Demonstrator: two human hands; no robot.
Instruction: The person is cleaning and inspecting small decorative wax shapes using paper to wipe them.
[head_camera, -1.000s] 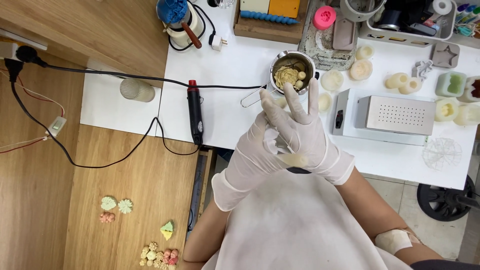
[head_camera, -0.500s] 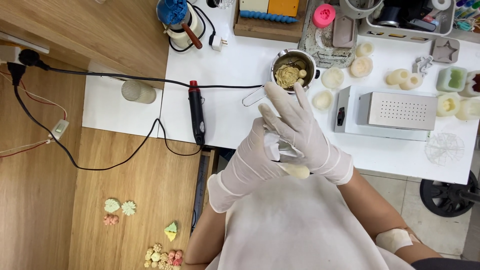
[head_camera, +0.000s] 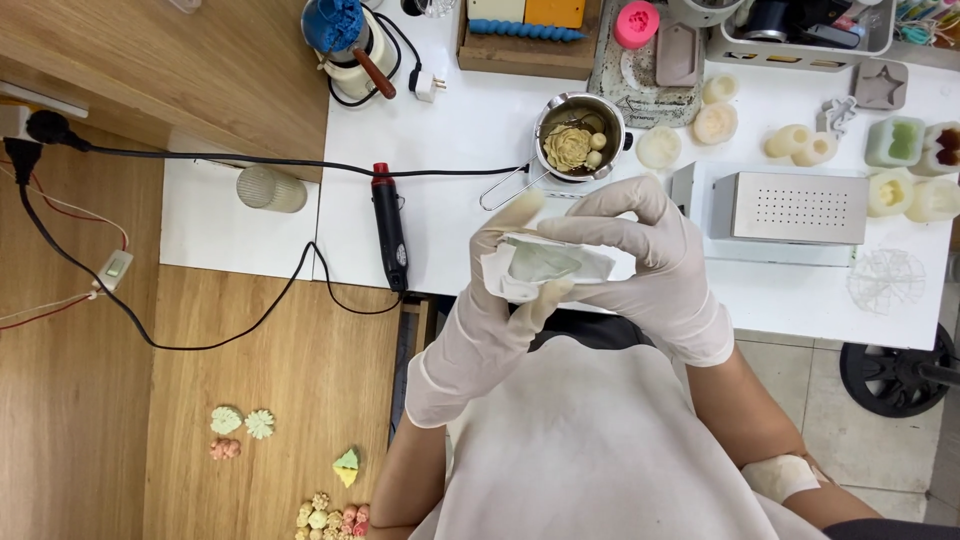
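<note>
Newly raised between both gloved hands: pale translucent square mould (head_camera: 545, 265), edge-gripped.

Two gloved hands, left (head_camera: 500, 300) and right (head_camera: 655, 270), share one translucent mould (head_camera: 545, 265). On the surface (head_camera: 450, 230): one metal pot (head_camera: 578, 135) at twelve o'clock, one heat gun (head_camera: 390, 230) at nine o'clock, one perforated steel box (head_camera: 790, 208) at three o'clock.

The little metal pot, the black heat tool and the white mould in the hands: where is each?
metal pot (head_camera: 578, 135), head view, on its rim.
black heat tool (head_camera: 390, 235), head view, mid-body.
white mould (head_camera: 545, 265), head view, its middle, between both gloved hands.
</note>
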